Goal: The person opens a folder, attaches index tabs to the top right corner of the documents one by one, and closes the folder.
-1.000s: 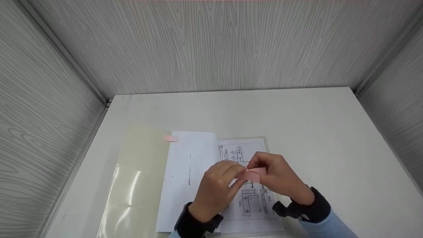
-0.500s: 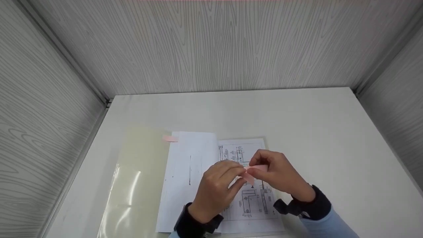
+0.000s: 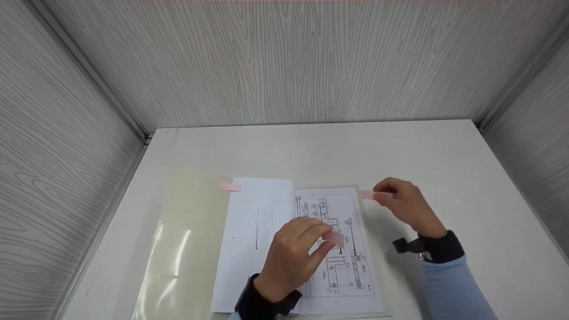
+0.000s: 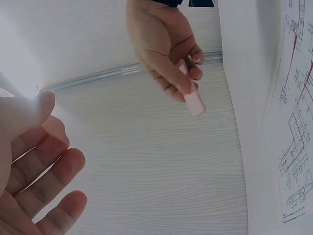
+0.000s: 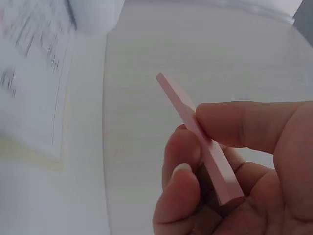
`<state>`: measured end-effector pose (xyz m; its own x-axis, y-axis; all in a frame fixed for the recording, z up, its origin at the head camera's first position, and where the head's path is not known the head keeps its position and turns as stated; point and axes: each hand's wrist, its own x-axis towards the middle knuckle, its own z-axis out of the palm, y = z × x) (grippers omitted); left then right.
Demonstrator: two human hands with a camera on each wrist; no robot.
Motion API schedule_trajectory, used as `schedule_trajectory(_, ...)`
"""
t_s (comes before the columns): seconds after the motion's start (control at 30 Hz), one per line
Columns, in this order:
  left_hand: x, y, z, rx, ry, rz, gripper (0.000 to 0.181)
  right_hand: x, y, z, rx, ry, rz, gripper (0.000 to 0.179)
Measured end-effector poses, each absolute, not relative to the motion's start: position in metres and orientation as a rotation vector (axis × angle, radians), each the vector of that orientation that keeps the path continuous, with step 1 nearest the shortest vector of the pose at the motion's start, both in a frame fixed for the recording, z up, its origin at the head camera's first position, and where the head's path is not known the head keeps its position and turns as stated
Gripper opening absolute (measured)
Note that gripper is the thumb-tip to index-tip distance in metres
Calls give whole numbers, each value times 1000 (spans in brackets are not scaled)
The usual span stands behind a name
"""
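Observation:
In the head view my left hand (image 3: 293, 255) hovers above the right page of an open booklet (image 3: 262, 284), pinching a small pink sticky note (image 3: 336, 239) between thumb and fingers. That note (image 4: 56, 128) is mostly covered by fingers in the left wrist view. Just beyond the booklet's right edge, my right hand (image 3: 408, 208) holds a thin pink sticky note pad (image 3: 366, 194). Seen edge-on in the right wrist view, the narrow pad (image 5: 212, 159) lies between the thumb and curled fingers. Line drawings cover the right page (image 3: 331, 284).
Another pink sticky note (image 3: 231, 187) sticks out from the left page's upper edge, over a glossy, pale yellow cover (image 3: 186, 249). The booklet lies on a white table (image 3: 311, 151). Wood-grain panels (image 3: 284, 62) stand behind and on both sides.
My hands have come apart: the right one has moved right and away from me with the pad. A single sticky note stays in my left hand, which has hardly moved.

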<state>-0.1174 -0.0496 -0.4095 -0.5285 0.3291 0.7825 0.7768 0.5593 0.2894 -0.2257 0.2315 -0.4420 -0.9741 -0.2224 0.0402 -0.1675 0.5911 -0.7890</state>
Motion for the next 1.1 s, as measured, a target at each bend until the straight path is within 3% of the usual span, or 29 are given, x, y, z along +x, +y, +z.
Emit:
schedule_trajectory(0.23,-118,-48,-413,-883,-2108,-833,16,-244,319,-478,60,2716,-1223,36)
schedule_trajectory(0.47,-119,-48,-413,-873,-2118,-835,16,-242,349,-493,243,2768,-1023,34)
schedule_trajectory(0.67,-119,-48,-414,-866,-2133,-831,17,-248,333,-487,138,2779,-937,40)
schedule_trajectory(0.77,-119,-49,-414,-863,-2132,-823,17,-250,328,-489,33,2824,-880,32)
schedule_trajectory(1.1,-119,-48,-416,-866,-2131,-803,17,-239,372,-481,125,2714,-802,32)
